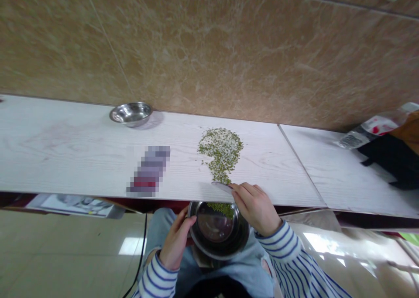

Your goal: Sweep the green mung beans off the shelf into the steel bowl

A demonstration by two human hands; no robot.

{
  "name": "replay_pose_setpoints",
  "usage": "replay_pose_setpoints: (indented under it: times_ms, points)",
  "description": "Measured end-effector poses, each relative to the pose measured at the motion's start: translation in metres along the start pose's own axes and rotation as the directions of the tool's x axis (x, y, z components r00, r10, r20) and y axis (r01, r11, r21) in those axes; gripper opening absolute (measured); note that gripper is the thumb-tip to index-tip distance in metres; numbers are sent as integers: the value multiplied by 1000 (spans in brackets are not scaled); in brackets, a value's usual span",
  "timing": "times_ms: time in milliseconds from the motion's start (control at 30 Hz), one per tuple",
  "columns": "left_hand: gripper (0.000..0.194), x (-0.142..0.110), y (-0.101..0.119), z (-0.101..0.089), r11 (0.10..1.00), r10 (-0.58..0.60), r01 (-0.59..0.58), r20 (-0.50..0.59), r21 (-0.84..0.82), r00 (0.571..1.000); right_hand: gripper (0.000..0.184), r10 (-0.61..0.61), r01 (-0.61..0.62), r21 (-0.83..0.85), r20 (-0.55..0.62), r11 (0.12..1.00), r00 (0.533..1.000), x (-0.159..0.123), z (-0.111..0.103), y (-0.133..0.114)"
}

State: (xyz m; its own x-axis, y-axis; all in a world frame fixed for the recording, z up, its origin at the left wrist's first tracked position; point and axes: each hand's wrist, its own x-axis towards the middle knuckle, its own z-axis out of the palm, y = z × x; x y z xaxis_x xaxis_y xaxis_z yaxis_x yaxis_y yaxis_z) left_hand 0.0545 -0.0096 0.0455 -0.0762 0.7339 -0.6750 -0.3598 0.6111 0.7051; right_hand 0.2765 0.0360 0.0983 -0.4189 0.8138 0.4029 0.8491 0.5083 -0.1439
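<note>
A patch of small green beans mixed with white grains (222,147) is spread over the white tabletop, narrowing to a tail towards its front edge. At that tail, my right hand (255,205) is closed around what looks like a metal spoon (221,186), its handle hidden in my fingers. Just below the edge, above my lap, a steel bowl (218,252) has some green beans (222,208) inside. My left hand (179,235) grips the bowl's left rim, thumb on top and fingers outside.
A smaller steel bowl (131,114) stands at the back left, near the brown wall (183,49). A blurred-out flat object (149,171) lies left of the beans. On the far right are a clear plastic package (369,130) and a black item (393,158). A cable (143,250) hangs at left.
</note>
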Motion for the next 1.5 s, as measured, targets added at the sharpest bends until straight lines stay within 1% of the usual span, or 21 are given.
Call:
replay_pose_setpoints:
  times_ms: [167, 333, 567, 667, 800, 867, 1033, 1133, 1267, 1400, 1500]
  points:
    - [52, 3, 0, -3, 1000, -19, 19, 1, -16, 1000, 27, -6, 7, -39, 12, 999, 1000, 9, 5, 3]
    - [48, 7, 0, -5, 999, -23, 23, -4, -25, 1000, 26, 50, -47, -64, 45, 997, 998, 12, 7, 16]
    - [52, 11, 0, -5, 999, -42, 42, -7, -13, 999, 27, 88, -85, -66, 47, 994, 995, 17, 10, 31]
    - [55, 14, -1, -5, 999, -43, 42, -24, -9, 999, 27, 93, -89, -74, 57, 993, 994, 23, 11, 38]
    - [50, 18, -2, -6, 1000, -22, 21, -53, -23, 998, 28, 92, -87, -76, 57, 993, 994, 35, 14, 47]
    - [50, 18, -2, -6, 999, -32, 30, -56, -35, 998, 28, 87, -83, -79, 49, 993, 995, 39, 15, 50]
    - [52, 18, -2, -6, 999, -47, 46, -51, -25, 998, 29, 56, -54, -52, 20, 997, 998, 38, 10, 53]
    - [53, 19, -3, -5, 999, -54, 54, -33, -6, 998, 30, 86, -88, -66, -32, 994, 996, 33, 5, 56]
    - [53, 19, -3, -3, 998, -56, 56, -24, -17, 998, 31, 119, -127, -127, -68, 984, 991, 30, 3, 60]
    - [51, 18, -4, -3, 999, -47, 47, -12, -19, 999, 30, 126, -133, -154, -56, 979, 990, 30, 5, 56]
    - [51, 17, -5, -3, 999, -50, 50, -13, -16, 999, 29, 92, -95, -135, -28, 986, 995, 27, 5, 50]
